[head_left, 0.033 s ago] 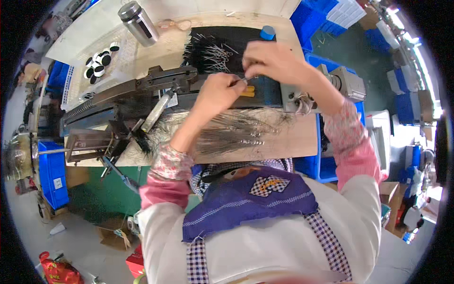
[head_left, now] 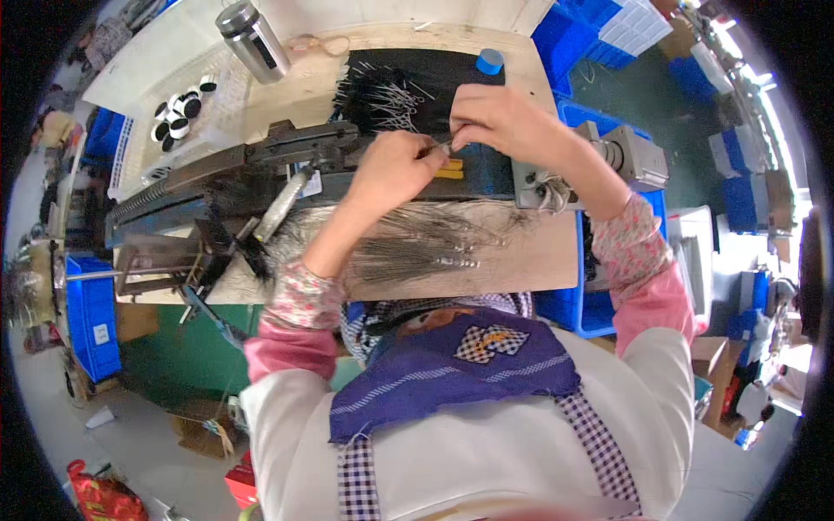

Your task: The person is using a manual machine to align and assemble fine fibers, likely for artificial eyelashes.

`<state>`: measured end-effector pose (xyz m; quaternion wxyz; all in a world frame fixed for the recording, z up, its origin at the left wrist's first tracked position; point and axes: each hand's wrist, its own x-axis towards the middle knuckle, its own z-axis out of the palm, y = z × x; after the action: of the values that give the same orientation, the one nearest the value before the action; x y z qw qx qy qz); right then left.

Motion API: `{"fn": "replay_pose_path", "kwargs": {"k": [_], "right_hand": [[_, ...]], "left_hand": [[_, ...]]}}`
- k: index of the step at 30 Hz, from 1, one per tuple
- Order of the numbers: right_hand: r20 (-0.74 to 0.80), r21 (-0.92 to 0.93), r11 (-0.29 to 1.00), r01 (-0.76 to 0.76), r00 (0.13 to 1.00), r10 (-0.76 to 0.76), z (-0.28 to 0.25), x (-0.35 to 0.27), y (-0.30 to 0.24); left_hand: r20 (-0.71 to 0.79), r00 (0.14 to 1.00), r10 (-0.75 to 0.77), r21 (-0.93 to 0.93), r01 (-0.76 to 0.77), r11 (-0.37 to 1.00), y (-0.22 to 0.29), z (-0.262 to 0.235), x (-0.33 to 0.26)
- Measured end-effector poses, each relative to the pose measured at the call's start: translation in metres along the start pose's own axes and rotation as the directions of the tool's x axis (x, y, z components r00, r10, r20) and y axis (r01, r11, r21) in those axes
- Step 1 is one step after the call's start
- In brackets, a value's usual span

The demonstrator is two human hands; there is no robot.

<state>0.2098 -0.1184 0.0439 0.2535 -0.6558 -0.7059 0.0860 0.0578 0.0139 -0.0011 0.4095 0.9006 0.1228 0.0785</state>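
Over the long dark metal fixture (head_left: 261,161), my left hand (head_left: 393,176) is closed in a pinch, thumb against the fingers. My right hand (head_left: 502,124) meets it from the right, fingers curled and pinched. Between the fingertips is a small, thin, light-coloured piece too small to name. Just below them lies a yellow block (head_left: 449,169) on the fixture. Beyond the hands, many thin metal pieces with looped ends (head_left: 395,104) lie on a black mat (head_left: 452,65). Nearer me, bundles of fine dark wire-like strands (head_left: 408,247) are spread on the wooden table (head_left: 539,252).
A steel flask (head_left: 254,43) stands at the back left, beside a white basket (head_left: 130,165) with several black-and-white cylinders (head_left: 180,117). A blue cap (head_left: 489,61) sits at the mat's far corner. A grey motor-like unit (head_left: 638,156) and blue bins (head_left: 599,317) are on the right.
My right hand has come slightly lower, its fingers drawn in closer to the left fingertips. My left hand keeps its pinch in nearly the same place.
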Motion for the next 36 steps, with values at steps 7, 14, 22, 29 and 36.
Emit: {"fn": "replay_pose_path", "kwargs": {"k": [7,14,22,29,36], "right_hand": [[-0.231,-0.054,0.982,0.181,0.955,-0.189,0.036,0.019,-0.006],[-0.352,0.139,0.981,0.136,0.933,-0.079,0.061,0.053,-0.009],[-0.177,0.124,0.992,-0.013,0.984,0.035,0.061,0.053,-0.009],[-0.148,0.069,0.998,0.009,0.989,0.001,0.062,0.063,-0.015],[-0.304,-0.113,0.986,0.126,0.94,-0.155,0.058,0.013,-0.069]], "left_hand": [[-0.184,0.82,0.543,0.765,-0.228,0.603,0.006,-0.042,-0.028],[-0.489,0.775,-0.401,-0.665,-0.034,0.746,0.004,0.01,-0.103],[0.231,0.972,0.05,-0.771,0.214,-0.6,0.018,-0.053,-0.09],[-0.479,0.873,-0.093,-0.161,0.016,0.987,-0.05,0.044,-0.095],[-0.181,0.763,-0.621,-0.716,0.331,0.615,-0.092,-0.021,-0.149]]}}
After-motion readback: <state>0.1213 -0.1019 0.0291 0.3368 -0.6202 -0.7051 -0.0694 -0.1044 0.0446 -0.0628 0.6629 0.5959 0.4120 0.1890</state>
